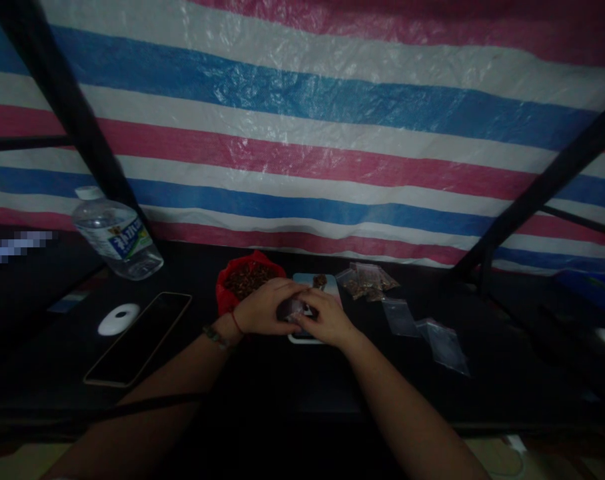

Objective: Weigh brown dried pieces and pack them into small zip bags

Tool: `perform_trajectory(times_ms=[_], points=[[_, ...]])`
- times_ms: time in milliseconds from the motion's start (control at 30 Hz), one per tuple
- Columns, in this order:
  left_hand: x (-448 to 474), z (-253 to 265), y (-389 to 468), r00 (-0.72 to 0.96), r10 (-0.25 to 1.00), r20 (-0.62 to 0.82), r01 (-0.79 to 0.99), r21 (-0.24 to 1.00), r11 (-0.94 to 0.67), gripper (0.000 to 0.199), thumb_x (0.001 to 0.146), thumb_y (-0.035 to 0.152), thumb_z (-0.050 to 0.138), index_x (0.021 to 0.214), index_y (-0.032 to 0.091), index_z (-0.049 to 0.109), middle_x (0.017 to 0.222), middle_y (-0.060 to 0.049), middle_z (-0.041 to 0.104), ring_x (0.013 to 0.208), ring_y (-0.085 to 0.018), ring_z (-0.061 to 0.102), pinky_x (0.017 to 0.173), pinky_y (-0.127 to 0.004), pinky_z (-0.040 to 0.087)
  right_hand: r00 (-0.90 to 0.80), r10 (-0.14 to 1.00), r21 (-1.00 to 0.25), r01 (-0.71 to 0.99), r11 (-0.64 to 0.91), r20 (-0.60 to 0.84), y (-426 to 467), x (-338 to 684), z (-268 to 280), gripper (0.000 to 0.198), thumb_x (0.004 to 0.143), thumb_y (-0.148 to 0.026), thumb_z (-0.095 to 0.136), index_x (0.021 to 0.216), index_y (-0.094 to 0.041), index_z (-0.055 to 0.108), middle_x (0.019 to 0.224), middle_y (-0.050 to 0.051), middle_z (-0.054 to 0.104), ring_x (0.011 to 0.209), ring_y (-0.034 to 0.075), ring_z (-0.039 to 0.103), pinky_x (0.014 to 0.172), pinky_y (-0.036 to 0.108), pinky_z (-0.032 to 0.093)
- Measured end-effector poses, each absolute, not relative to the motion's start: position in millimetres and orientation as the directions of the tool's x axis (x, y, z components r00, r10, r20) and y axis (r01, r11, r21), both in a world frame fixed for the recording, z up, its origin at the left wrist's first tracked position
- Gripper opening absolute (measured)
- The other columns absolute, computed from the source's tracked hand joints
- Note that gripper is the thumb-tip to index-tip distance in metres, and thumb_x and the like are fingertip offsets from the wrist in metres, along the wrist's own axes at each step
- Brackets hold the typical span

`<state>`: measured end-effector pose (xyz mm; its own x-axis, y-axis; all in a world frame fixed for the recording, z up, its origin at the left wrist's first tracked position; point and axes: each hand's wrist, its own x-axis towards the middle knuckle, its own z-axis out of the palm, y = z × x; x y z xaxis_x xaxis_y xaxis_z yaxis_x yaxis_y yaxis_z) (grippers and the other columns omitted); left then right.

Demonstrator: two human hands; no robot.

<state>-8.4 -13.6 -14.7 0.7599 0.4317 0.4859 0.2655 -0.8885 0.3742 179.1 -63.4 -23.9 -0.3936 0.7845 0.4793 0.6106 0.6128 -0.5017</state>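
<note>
My left hand (268,308) and my right hand (327,318) meet at the middle of the black table, fingers closed on a small clear plastic bag (294,309). What is inside the bag is too dim to make out. Beneath and behind them lies a flat, white-rimmed device (331,283), partly covered by my hands, with a small brown clump (320,280) on its far part. Just behind my left hand, a red bag (224,288) stands open, full of small reddish-brown pieces (247,277).
Filled zip bags (367,283) are piled right of the device. Flat zip bags (401,317) (446,347) lie nearer me. At left are a phone (140,340), a white rounded object (117,320) and a clear bottle (115,233). Dark bars and a striped sheet (302,160) stand behind.
</note>
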Motion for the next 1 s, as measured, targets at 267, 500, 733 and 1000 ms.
perform_trajectory(times_ms=[267, 500, 733, 1000], points=[[-5.0, -20.6, -11.0, 0.702, 0.519, 0.488, 0.336, 0.416, -0.845, 0.054, 0.071, 0.046, 0.068, 0.115, 0.016, 0.054, 0.105, -0.012, 0.062, 0.096, -0.026, 0.060, 0.087, -0.039, 0.048, -0.106, 0.746, -0.554, 0.602, 0.574, 0.658, -53.4, 195.7, -27.4, 0.020, 0.083, -0.025, 0.057, 0.101, -0.021, 0.064, 0.095, 0.007, 0.064, 0.086, 0.019, 0.060, 0.075, 0.033, 0.050], [2.3, -29.6, -7.3, 0.608, 0.635, 0.477, 0.465, 0.435, -0.771, 0.051, 0.075, 0.053, 0.064, 0.107, 0.015, 0.057, 0.103, -0.012, 0.064, 0.093, -0.026, 0.061, 0.084, -0.039, 0.048, 0.104, 0.833, -0.658, 0.669, 0.346, 0.543, -18.8, 228.4, -49.8, 0.077, 0.067, -0.035, 0.074, 0.134, -0.016, 0.042, 0.124, 0.016, 0.057, 0.112, 0.027, 0.055, 0.094, 0.046, 0.045], [6.8, -44.7, 0.3, 0.570, 0.716, 0.403, 0.544, 0.468, -0.696, 0.060, 0.074, 0.053, 0.065, 0.116, 0.012, 0.054, 0.112, -0.016, 0.061, 0.101, -0.028, 0.060, 0.091, -0.042, 0.046, 0.043, 0.917, -0.646, 0.723, 0.245, 0.397, -8.7, 231.4, -66.4, 0.043, 0.069, -0.029, 0.072, 0.108, -0.013, 0.063, 0.108, 0.013, 0.067, 0.103, 0.025, 0.061, 0.094, 0.043, 0.045], [5.6, -46.1, 1.8, 0.588, 0.725, 0.358, 0.562, 0.464, -0.685, 0.069, 0.063, 0.056, 0.072, 0.116, 0.015, 0.055, 0.113, -0.012, 0.061, 0.103, -0.029, 0.060, 0.093, -0.040, 0.045, 0.042, 0.926, -0.675, 0.697, 0.242, 0.375, -12.0, 229.3, -56.8, 0.027, 0.071, -0.029, 0.069, 0.096, -0.018, 0.068, 0.098, 0.008, 0.071, 0.094, 0.024, 0.065, 0.088, 0.039, 0.049]])
